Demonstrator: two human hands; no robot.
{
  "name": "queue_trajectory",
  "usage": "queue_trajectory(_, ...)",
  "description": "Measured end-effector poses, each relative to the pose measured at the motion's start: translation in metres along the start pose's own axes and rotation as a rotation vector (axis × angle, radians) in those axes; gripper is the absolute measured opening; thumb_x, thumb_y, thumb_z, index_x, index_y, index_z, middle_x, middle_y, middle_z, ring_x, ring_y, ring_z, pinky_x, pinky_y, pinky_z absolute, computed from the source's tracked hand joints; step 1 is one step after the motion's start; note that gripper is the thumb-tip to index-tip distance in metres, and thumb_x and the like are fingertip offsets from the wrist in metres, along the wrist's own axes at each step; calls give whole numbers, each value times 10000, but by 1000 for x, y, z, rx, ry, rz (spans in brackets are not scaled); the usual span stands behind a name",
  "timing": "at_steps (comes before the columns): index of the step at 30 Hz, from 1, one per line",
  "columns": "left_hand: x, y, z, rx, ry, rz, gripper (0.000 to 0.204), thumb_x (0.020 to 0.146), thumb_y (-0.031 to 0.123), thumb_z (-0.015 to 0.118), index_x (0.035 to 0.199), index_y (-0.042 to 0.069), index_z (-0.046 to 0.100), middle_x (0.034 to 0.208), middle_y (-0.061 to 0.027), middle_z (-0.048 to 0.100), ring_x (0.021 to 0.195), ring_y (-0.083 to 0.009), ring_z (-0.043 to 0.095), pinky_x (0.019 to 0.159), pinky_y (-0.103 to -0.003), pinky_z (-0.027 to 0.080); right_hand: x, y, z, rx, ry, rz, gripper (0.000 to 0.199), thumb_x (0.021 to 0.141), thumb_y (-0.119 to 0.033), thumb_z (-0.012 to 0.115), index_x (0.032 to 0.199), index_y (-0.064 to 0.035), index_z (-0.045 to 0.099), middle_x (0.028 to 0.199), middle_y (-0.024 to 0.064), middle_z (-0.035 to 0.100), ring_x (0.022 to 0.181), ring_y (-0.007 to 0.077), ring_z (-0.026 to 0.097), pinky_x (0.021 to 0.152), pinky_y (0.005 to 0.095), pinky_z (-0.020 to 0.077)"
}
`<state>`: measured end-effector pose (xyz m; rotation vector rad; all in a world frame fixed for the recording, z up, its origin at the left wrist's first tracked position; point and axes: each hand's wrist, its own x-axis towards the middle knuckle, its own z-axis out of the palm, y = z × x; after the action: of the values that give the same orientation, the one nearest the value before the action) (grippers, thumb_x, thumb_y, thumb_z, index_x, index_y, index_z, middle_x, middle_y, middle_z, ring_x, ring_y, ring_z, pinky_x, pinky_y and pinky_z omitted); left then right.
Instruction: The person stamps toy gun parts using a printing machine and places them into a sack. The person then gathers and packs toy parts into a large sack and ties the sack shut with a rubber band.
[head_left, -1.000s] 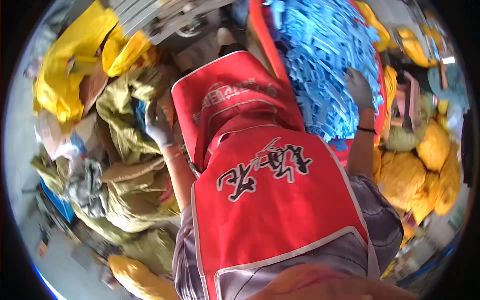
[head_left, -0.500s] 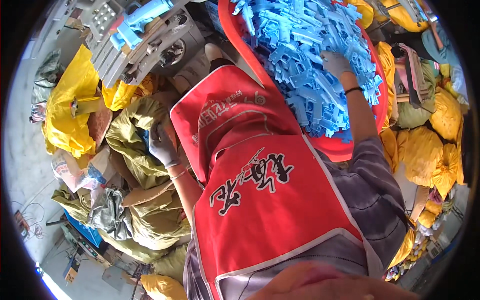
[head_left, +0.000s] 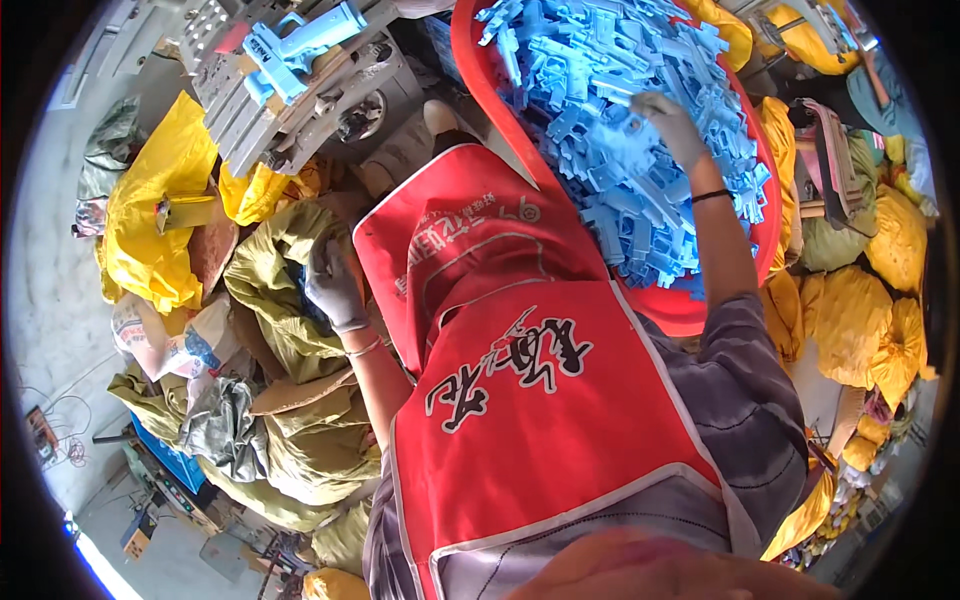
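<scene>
My right hand (head_left: pixel 668 122), in a pale glove, lies on a heap of blue plastic parts (head_left: pixel 590 70) that fills a big red basin (head_left: pixel 690 318). Its fingers curl around one blue part at the top of the heap. My left hand (head_left: pixel 335 285), also gloved, reaches down into the open mouth of an olive-green sack (head_left: pixel 275 255) at my left side. The back of that hand faces me and its fingertips are hidden in the sack's folds. A red apron (head_left: pixel 520 400) covers my front between the two arms.
A grey metal machine (head_left: pixel 320 95) stands at the upper left with a blue part (head_left: pixel 300 40) on top. Yellow bags (head_left: pixel 150 220) and more olive sacks (head_left: pixel 300 460) crowd the left. Yellow and green filled bags (head_left: pixel 850 310) pile up on the right.
My head has tipped so the basin and machine sit lower in view. My right hand has slid across the blue heap and closed on a part. My left hand stays at the sack.
</scene>
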<state>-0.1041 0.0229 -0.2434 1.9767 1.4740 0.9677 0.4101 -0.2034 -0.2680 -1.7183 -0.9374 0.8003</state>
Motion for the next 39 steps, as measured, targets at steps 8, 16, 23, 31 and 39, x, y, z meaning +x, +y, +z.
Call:
queue_trajectory(8,5,9,-2,8,-21,30,218,893,145,555,1043,30,665,958,-122,685,855,-224,656,772,-312,497,28,-61,69,131,-87,156,413,935,-342,487,1282,-117,493,1224,76,544,1086,196,527,871,338,455)
queue_trajectory(16,12,14,-18,-21,47,68,185,850,107,609,1005,31,674,935,-124,686,847,-244,659,767,-319,504,15,16,66,-1215,-474,-386,670,718,-6,532,1347,-218,446,1441,40,350,1248,339,403,994,450,386)
queue_trajectory(23,61,82,-50,69,169,301,167,844,77,603,993,37,666,953,-110,677,890,-260,643,794,-329,493,7,-39,92,-1148,-860,-323,743,672,-81,634,1371,-109,386,1440,76,327,1293,312,348,1070,386,316)
queue_trajectory(31,126,131,-56,91,213,556,202,819,124,634,1009,65,665,955,-118,666,898,-290,622,785,-349,491,-7,-25,100,-1262,-723,-859,558,642,-142,673,1180,-111,530,1323,60,433,1274,290,360,1039,368,349)
queue_trajectory(39,187,133,-30,191,-155,506,403,792,269,681,1122,59,584,980,-163,650,905,-352,609,787,-406,486,-12,-31,66,-621,-217,-266,497,767,-100,635,1222,3,464,1160,198,533,1092,371,520,955,400,405)
